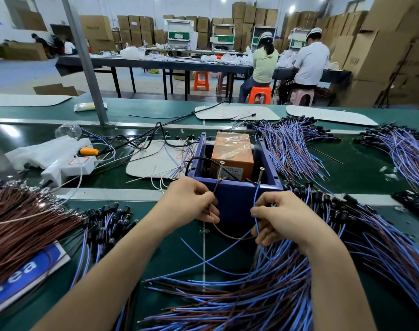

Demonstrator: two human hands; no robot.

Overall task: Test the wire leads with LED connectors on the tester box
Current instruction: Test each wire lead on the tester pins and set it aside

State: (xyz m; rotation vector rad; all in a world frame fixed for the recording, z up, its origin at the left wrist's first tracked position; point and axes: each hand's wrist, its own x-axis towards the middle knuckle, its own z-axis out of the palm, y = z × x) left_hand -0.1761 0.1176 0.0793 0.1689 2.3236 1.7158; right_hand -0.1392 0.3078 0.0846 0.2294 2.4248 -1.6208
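Head view looks down at a green counter (170,259) full of wires. The left hand (189,201) is curled and pinches a thin brown wire (230,238) between thumb and fingers. The right hand (282,216) is curled too and pinches a thin blue wire (256,197). The brown wire goes up toward the left metal screw (220,173) on the dark blue plastic tester box (234,201). The blue wire goes up toward the right metal screw (260,174). I cannot tell if the tips really touch the screws. The box sits just past the hands, and an orange block wrapped in clear tape (232,151) sits inside it. The brown wire also hangs in a loop between the two hands. A big heap of blue and brown wire leads (263,302) lies under and around the right hand. More leads with little black LED connectors (108,216) lie to the left. These wires look very light and floppy, so I think they bend as soon as you push them. The plastic coat looks smooth and may slip. It seems best to pinch each wire close to its tip, so the tip goes where you aim it. The wires probably tangle easily, so pull one out slowly. The little black connectors look hard but small, so hold them softly.
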